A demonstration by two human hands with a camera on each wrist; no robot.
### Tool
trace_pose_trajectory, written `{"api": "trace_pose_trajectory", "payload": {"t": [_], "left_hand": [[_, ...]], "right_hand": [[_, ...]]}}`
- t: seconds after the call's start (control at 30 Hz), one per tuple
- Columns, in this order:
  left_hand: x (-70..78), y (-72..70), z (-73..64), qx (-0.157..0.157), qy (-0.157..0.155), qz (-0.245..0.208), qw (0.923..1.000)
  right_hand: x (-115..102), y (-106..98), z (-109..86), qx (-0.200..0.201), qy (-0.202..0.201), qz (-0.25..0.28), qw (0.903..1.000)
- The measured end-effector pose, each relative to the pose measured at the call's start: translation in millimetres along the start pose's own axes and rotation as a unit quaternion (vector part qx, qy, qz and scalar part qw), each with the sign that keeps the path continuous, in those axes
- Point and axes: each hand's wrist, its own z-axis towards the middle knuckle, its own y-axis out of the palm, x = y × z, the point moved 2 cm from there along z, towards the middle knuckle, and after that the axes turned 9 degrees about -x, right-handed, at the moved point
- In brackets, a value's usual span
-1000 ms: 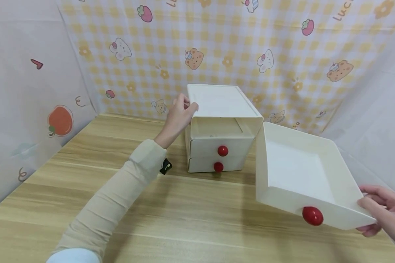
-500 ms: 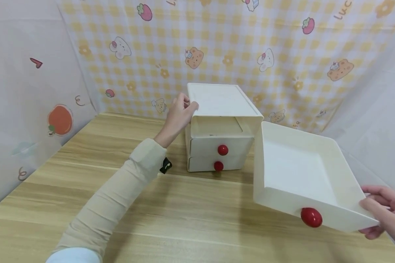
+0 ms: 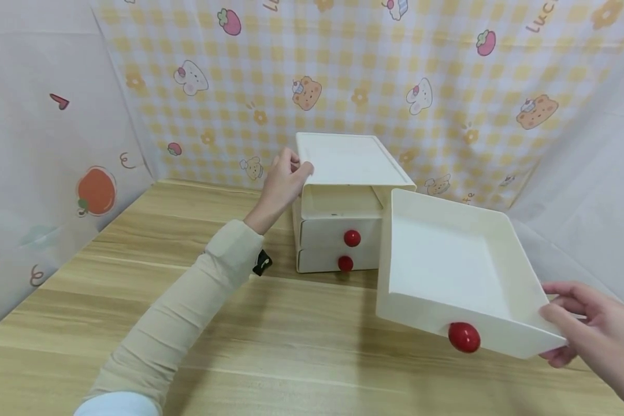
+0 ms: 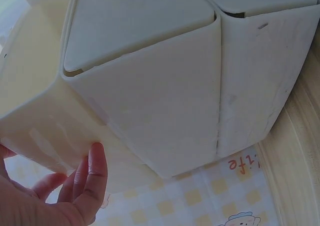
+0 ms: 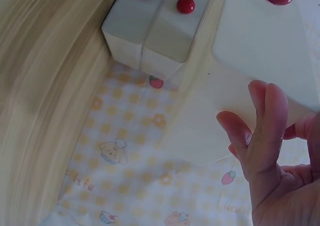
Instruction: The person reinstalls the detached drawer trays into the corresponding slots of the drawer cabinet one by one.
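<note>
A white drawer cabinet [image 3: 351, 159] stands on the table, its top slot open at the front. Below that slot sit two closed drawers [image 3: 325, 231] with round red knobs. My left hand [image 3: 286, 180] holds the cabinet's upper left edge; the left wrist view shows its fingers [image 4: 95, 173] against the side wall. A loose white drawer [image 3: 444, 263] with a red knob [image 3: 464, 337] hangs tilted, nothing inside it. My right hand [image 3: 585, 326] grips its front right corner, thumb inside and fingers outside. The drawer's far left corner overlaps the cabinet's right side in the head view.
A small black item [image 3: 262, 263] lies on the wooden table [image 3: 291, 346] left of the cabinet, partly behind the left sleeve. A yellow checked cloth [image 3: 229, 104] hangs behind. White cloth walls [image 3: 36, 173] border the table at left and right.
My right hand has moved left with the loose drawer, bringing its far corner across the cabinet's right side. The left hand and the cabinet have stayed in place.
</note>
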Motion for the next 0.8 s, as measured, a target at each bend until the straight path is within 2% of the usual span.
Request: {"api": "trace_pose_trajectory", "payload": {"t": [0.23,0.8], "left_hand": [[-0.4,0.4,0.4,0.002,-0.001,0.002,1.0000],[0.8,-0.7,-1.5,0.004,0.008,0.004,1.0000]], "right_hand": [[-19.0,7.6,4.3,-0.012,0.039,-0.036,0.9985],[-48.6,34.3,19.3,-0.026,0.026,-0.033,0.9988]]}}
